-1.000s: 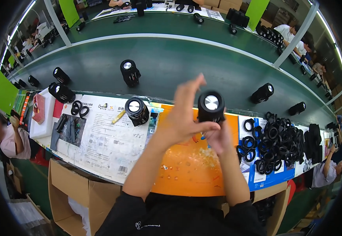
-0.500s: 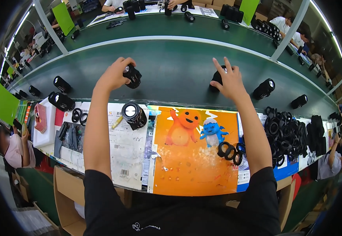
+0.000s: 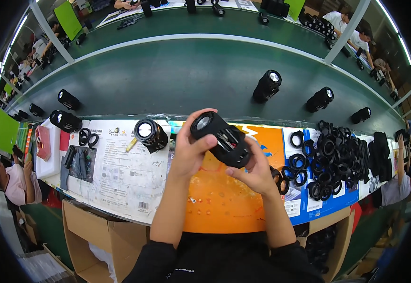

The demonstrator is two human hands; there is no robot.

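Over the orange sheet (image 3: 224, 203), I hold a black cylindrical speaker (image 3: 228, 142) tilted between both hands. My left hand (image 3: 191, 150) wraps the end with the round silver-centred disc, thumb across its side. My right hand (image 3: 256, 170) grips the other end, fingers behind and thumb below. An opening in the speaker's side shows parts inside that are too small to name. Another such speaker (image 3: 151, 136) stands upright on the white printed sheet to the left. Several black rings (image 3: 300, 162) lie right of my right hand.
A heap of black rings (image 3: 335, 155) covers the right of the bench. More speakers stand or lie along the green conveyor belt (image 3: 177, 80), one upright speaker (image 3: 267, 86) among them. A yellow marker-like stick (image 3: 131, 144) lies at left; cardboard boxes (image 3: 89, 236) sit below. Other people work around.
My left hand has brought a speaker from the belt to in front of me. My right hand has left another speaker standing on the belt and now holds the same one.
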